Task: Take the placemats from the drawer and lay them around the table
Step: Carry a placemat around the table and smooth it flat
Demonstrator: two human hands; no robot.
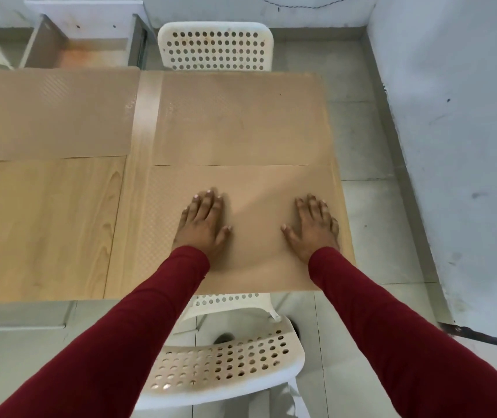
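The near mat (250, 188) is pressed flat on the counter (45, 224) by both hands, left (205, 224) and right (313, 227), fingers straight, to smooth it.

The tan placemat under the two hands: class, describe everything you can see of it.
The tan rectangular placemat, thin with a fine embossed texture, lies flat on the light wooden table at its near right corner. The left hand and right hand press on it, fingers straight. Its far edge meets another placemat.

table (45, 224): pale wood grain | placemats (250, 188): matt, embossed | chair (232, 366): perforated white plastic
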